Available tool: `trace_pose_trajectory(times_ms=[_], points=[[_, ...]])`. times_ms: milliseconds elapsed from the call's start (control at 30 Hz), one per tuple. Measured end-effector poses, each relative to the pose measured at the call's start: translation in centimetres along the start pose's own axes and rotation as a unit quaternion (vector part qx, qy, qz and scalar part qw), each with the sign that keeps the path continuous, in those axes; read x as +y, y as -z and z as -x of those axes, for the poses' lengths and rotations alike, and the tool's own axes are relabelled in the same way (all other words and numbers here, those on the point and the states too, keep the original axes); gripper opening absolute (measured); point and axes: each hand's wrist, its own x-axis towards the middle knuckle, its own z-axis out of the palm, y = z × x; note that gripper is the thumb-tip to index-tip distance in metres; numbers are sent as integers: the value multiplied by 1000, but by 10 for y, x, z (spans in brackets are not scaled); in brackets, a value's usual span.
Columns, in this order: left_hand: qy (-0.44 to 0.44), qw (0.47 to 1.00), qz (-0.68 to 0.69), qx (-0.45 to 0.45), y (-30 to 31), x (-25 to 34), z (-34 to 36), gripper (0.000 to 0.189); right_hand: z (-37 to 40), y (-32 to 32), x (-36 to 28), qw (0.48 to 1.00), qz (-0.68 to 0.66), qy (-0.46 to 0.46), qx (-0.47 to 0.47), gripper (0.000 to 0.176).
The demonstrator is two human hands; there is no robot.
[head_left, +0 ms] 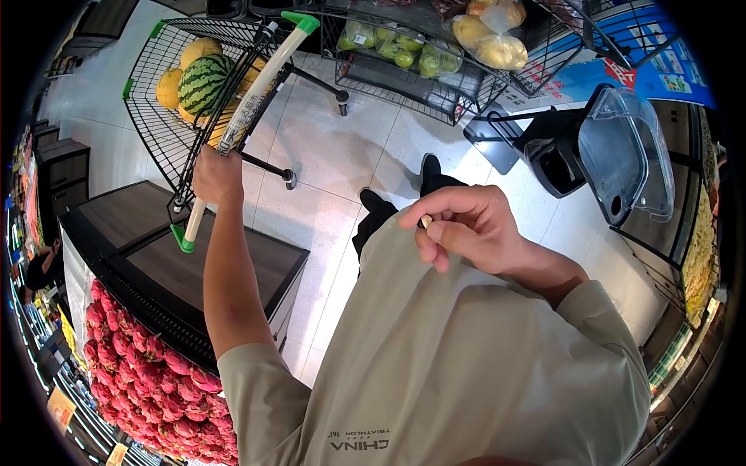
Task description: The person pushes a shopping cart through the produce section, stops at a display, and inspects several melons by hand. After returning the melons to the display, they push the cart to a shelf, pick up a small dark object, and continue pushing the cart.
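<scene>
At upper left of the head view, the left hand [217, 175] is clenched around the cart handle [250, 99], a white bar with green end caps that runs diagonally across the frame. The handle belongs to a black wire shopping cart [148, 124] standing on the pale tiled floor [342, 147].

Cart contents:
- One striped green watermelon [203, 81].
- Yellow melons [169, 88], touching the watermelon on its left and upper sides.

The right hand [466, 229] is raised in front of the chest, above the beige shirt [466, 365]. It pinches a small pale item [426, 222] between thumb and forefinger, with the other fingers curled in. What the item is cannot be told at this size.

Surroundings:
- Black shoes [431, 172] show on the floor just beyond the right hand.
- A dark worktop [155, 233] stands just beside the cart, under the left forearm.
- A heap of pink dragon fruit [155, 373] lies against the near edge of the worktop, at lower left.
- A black wire rack [404, 81] stands along the top of the view, well apart from both hands. It carries bagged green fruit [392, 46] and bagged yellow fruit [489, 39].
- A clear plastic lid [622, 155] stands tilted open over a dark container at right.
</scene>
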Motion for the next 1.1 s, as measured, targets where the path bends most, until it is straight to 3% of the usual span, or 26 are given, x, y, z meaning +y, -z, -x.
trace_pose_trajectory(times_ms=[533,667,833,933,1100], points=[[-13,1000,-8,-20,1,-4,2,26,-16,14,15,999,14,17,46,19],[-7,999,-20,-45,-2,-8,-1,28,-43,99,84,966,50,-37,252,18],[-8,998,-28,-56,3,-6,-2,27,14,237,176,843,-9,-101,528,17],[-7,998,-20,-64,5,-7,-1,24,76,275,196,780,-105,-94,610,15],[8,993,-32,-115,15,-2,-4,26,138,307,213,707,-94,-138,687,4]])
